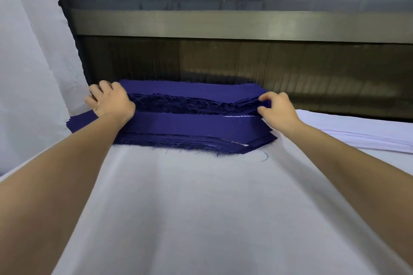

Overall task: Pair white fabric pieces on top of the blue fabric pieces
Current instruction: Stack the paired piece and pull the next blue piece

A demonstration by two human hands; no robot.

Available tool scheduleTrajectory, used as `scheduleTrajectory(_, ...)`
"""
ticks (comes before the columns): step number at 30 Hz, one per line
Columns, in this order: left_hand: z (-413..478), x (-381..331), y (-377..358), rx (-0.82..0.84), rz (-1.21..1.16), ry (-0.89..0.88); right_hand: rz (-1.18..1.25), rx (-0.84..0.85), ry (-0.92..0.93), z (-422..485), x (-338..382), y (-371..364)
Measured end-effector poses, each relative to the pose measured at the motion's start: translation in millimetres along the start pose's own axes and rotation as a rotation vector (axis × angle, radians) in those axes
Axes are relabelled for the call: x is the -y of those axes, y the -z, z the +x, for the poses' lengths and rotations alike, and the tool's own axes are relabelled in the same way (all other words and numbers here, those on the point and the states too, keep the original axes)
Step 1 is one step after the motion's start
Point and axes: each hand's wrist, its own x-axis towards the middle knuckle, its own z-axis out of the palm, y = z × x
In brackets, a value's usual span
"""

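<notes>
Two stacks of long blue fabric pieces lie side by side at the far end of the table. The rear blue stack [190, 91] is thicker, with frayed edges facing me. The front blue stack [192, 127] is lower, and a thin white edge shows between its layers. My left hand [110, 101] grips the left end of the rear stack with curled fingers. My right hand [276, 108] pinches the right end of that stack between thumb and fingers. A stack of white fabric pieces [362, 134] lies to the right.
A white cloth [190, 207] covers the table in front of me. A white sheet [29, 62] hangs at the left. Behind the stacks runs a dark wall panel with a metal rail [223, 25], close to the rear stack.
</notes>
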Motion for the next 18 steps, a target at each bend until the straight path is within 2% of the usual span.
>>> scheduleTrajectory(4,1,-32,-2,-0.034,-0.115,-0.139,-0.185,-0.014,0.073,13,9,-2)
scheduleTrajectory(8,1,-65,-8,0.007,-0.141,-0.244,-0.306,-0.009,0.038,27,15,-10)
scheduleTrajectory(13,5,-97,-19,0.127,-0.137,-0.291,-0.386,0.039,-0.079,39,21,-21)
scheduleTrajectory(18,8,-106,-35,0.201,-0.124,-0.28,-0.436,0.02,-0.047,43,24,-27)
